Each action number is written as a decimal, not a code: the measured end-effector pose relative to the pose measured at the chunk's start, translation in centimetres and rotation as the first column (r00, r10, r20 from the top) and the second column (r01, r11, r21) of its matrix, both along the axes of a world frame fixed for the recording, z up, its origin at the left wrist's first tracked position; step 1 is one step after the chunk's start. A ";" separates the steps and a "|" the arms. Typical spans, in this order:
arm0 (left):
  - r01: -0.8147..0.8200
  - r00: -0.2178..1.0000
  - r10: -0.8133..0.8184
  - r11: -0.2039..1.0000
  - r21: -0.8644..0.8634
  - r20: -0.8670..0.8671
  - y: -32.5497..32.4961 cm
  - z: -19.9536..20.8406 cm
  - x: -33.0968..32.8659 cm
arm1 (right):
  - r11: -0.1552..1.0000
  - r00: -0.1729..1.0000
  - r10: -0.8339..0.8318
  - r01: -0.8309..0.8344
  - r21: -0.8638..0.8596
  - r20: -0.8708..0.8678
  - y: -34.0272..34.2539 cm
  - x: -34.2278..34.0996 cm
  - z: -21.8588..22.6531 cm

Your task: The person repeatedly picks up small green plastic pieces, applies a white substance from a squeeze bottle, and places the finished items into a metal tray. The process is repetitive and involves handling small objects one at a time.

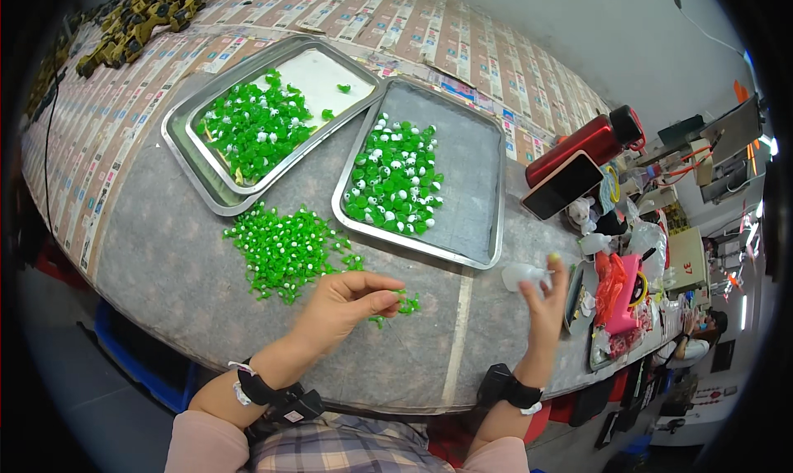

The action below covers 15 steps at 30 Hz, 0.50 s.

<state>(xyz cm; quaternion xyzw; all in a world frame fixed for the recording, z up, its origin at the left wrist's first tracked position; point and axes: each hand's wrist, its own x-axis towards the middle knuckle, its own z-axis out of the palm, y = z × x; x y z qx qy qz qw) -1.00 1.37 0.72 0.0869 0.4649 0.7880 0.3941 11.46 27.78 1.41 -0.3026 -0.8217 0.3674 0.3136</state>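
Observation:
My left hand [347, 308] is closed in a pinch above the grey tabletop. At its fingertips shows a small green plastic piece [402, 292], partly hidden by the fingers. A few loose green pieces [409, 305] lie just under it. Left of that hand spreads a pile of small green pieces with white tips [285, 250]. My right hand [541, 304] is raised at the right, thumb and fingers apart, beside a translucent white bottle [516, 275]; whether it touches the bottle is unclear.
A metal tray [496, 167] and two stacked trays [178, 147] hold green-and-white round pieces. At the right lie a red flask [574, 147], a phone [563, 185] and a pink container [625, 295] among clutter. Yellow toy vehicles [136, 31] are heaped far left.

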 end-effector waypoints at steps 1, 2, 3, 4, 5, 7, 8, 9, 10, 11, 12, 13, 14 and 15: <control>0.008 1.000 -0.008 1.000 -0.003 0.015 0.1 0.1 0.0 | 0.999 0.995 0.044 -0.044 -0.004 0.084 1.1 0.2 -1.4; 0.016 0.999 -0.016 1.000 -0.007 0.029 0.1 0.1 -0.1 | 0.996 0.982 0.089 -0.088 -0.011 0.166 1.8 0.0 -2.2; 0.025 0.999 -0.024 1.000 -0.009 0.043 0.1 0.2 -0.1 | 0.991 0.960 0.131 -0.130 -0.021 0.245 2.2 0.0 -2.7; 0.038 0.997 -0.038 0.999 0.008 0.063 0.1 0.1 -0.1 | 0.983 0.985 0.140 -0.126 -0.137 0.100 2.3 0.3 -2.9; 0.039 0.996 -0.040 0.999 0.019 0.081 0.1 -0.1 -0.2 | 0.955 0.989 0.140 -0.148 -0.255 -0.049 1.2 -0.4 -1.7; 0.035 0.990 -0.042 0.998 0.050 0.133 -0.1 -0.4 -0.3 | 0.887 0.959 0.104 -0.209 -0.412 -0.262 -1.7 -1.5 1.4; 0.026 0.986 -0.036 0.997 0.066 0.160 -0.2 -0.4 -0.3 | 0.896 0.950 0.148 -0.247 -0.368 -0.276 -2.9 -1.7 2.5; 0.021 0.982 -0.036 0.996 0.085 0.187 -0.2 -0.4 -0.4 | 0.905 0.939 0.188 -0.280 -0.321 -0.289 -3.8 -1.8 3.5; 0.022 0.978 -0.041 0.995 0.096 0.202 -0.3 -0.5 -0.4 | 0.910 0.926 0.227 -0.312 -0.273 -0.301 -4.7 -1.9 4.3; 0.025 0.975 -0.048 0.994 0.111 0.217 -0.4 -0.5 -0.4 | 0.911 0.914 0.244 -0.331 -0.248 -0.324 -5.9 -2.2 5.2; 0.028 0.971 -0.058 0.991 0.129 0.230 -0.3 -0.6 -0.4 | 0.929 0.908 0.231 -0.312 -0.197 -0.350 -6.5 -2.3 5.5; 0.030 0.969 -0.064 0.990 0.141 0.240 -0.3 -0.7 -0.4 | 0.945 0.900 0.219 -0.292 -0.147 -0.377 -7.1 -2.4 5.7; 0.027 0.966 -0.065 0.988 0.152 0.250 -0.4 -0.7 -0.4 | 0.957 0.890 0.212 -0.273 -0.098 -0.404 -7.9 -2.7 6.0; 0.025 0.963 -0.068 0.986 0.163 0.260 -0.4 -0.7 -0.5 | 0.970 0.863 0.143 -0.220 -0.105 -0.484 -9.2 -3.7 6.6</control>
